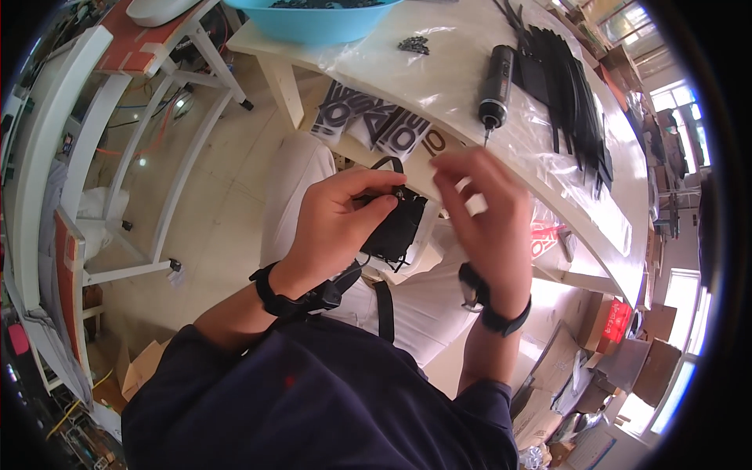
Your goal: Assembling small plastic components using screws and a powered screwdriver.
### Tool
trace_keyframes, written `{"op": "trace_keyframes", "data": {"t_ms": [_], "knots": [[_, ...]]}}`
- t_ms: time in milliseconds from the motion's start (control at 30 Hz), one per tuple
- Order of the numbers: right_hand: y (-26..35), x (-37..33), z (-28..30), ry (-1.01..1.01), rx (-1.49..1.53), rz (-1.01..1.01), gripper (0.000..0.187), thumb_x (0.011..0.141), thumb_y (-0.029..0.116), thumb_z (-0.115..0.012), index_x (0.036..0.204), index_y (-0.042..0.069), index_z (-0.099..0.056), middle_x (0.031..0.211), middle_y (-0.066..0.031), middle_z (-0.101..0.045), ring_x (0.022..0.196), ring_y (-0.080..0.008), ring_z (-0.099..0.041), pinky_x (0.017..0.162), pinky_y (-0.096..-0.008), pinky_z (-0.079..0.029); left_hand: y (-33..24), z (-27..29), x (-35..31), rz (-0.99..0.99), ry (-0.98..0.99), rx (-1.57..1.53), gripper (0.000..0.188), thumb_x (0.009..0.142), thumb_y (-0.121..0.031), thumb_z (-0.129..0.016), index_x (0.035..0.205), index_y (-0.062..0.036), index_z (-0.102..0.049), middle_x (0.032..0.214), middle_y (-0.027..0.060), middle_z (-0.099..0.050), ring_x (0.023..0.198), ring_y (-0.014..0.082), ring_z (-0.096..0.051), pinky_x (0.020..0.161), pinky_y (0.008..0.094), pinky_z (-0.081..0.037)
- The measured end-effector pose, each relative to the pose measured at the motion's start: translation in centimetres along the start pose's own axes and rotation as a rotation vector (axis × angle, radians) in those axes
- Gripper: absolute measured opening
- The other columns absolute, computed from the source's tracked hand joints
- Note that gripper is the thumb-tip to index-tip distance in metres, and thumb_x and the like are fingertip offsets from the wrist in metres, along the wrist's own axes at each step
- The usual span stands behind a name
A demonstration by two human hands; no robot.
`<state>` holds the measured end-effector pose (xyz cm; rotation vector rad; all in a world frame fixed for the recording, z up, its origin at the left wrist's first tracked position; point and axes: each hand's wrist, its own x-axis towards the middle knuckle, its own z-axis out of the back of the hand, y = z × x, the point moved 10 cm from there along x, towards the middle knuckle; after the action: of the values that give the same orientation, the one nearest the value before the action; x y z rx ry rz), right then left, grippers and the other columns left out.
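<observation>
My left hand (345,219) pinches the top edge of a flat black piece (398,227) between thumb and fingertips, above my lap. That piece looks like a small pouch or panel, with thin loose strands at its lower edge; its exact kind I cannot make out. A black strap loop (388,163) rises behind the fingertips. Apart from it, to the right, my right hand (489,204) is raised with bent fingers smeared by motion. Whether anything small sits between those fingers is unclear. Just beyond them, a black electric screwdriver (495,88) lies on the table, bit toward me.
The pale table (439,70) bears a plastic sheet, a pile of small dark parts (413,45), a bundle of black straps (568,102) and a blue basin (313,22). Printed bags (372,125) lie below its edge. White metal frames (157,172) stand left; cardboard boxes (654,368) are stacked right.
</observation>
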<state>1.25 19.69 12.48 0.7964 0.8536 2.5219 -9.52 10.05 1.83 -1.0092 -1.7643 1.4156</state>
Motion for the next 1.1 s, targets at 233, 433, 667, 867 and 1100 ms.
{"op": "trace_keyframes", "data": {"t_ms": [233,433,667,867,1100], "knots": [[1.9,-2.9,-3.2,0.024,-0.31,0.19,0.028,0.072,0.009,-0.067,0.1,0.008,-0.066,0.097,-0.0017,-0.063,0.086,-0.019,-0.063,0.061,-0.032,-0.054,-1.3,-0.5,-0.4,-0.118,0.013,0.268,0.026,0.09,0.01,-0.062,0.115,0.0052,-0.067,0.101,0.0085,-0.067,0.091,0.0118,-0.066,0.074,0.0229,-0.053],[1.5,-4.1,-2.2,-0.043,-0.512,0.087,0.013,0.085,0.019,-0.07,0.084,0.01,-0.061,0.082,-0.0004,-0.056,0.076,-0.0179,-0.06,0.054,-0.031,-0.05,-3.6,-3.1,-0.9,-0.282,0.015,0.489,0.024,0.085,0.008,-0.064,0.108,0.0033,-0.068,0.089,0.0132,-0.066,0.072,0.021,-0.064,0.064,0.0293,-0.05],[-1.8,-6.3,3.1,-0.268,-0.16,-0.188,0.018,0.09,0.019,-0.068,0.078,0.007,-0.063,0.071,-0.0067,-0.056,0.062,-0.0259,-0.058,0.053,-0.0382,-0.044,-3.7,-4.6,2.3,0.074,0.225,0.048,0.024,0.092,0.001,-0.06,0.114,0.0049,-0.067,0.101,0.0078,-0.07,0.093,0.0136,-0.067,0.082,0.023,-0.051],[-5.8,-9.3,4.5,-0.443,0.128,-0.323,0.018,0.094,0.015,-0.064,0.083,0.002,-0.064,0.073,-0.0115,-0.057,0.055,-0.0264,-0.052,0.053,-0.0358,-0.042,-14.3,-12.0,8.7,-0.125,0.406,0.042,0.025,0.093,-0.003,-0.059,0.117,0.0041,-0.063,0.1,0.0124,-0.07,0.091,0.0172,-0.068,0.085,0.0278,-0.054],[-8.6,-11.3,6.9,-0.532,0.161,-0.387,0.018,0.094,0.017,-0.066,0.083,0.002,-0.064,0.073,-0.0111,-0.058,0.053,-0.0249,-0.051,0.052,-0.0337,-0.041,-23.0,-23.1,23.4,-0.462,0.531,-0.288,0.038,0.09,-0.004,-0.062,0.128,-0.0024,-0.062,0.107,0.0083,-0.071,0.088,0.0165,-0.068,0.085,0.0246,-0.053]]}}
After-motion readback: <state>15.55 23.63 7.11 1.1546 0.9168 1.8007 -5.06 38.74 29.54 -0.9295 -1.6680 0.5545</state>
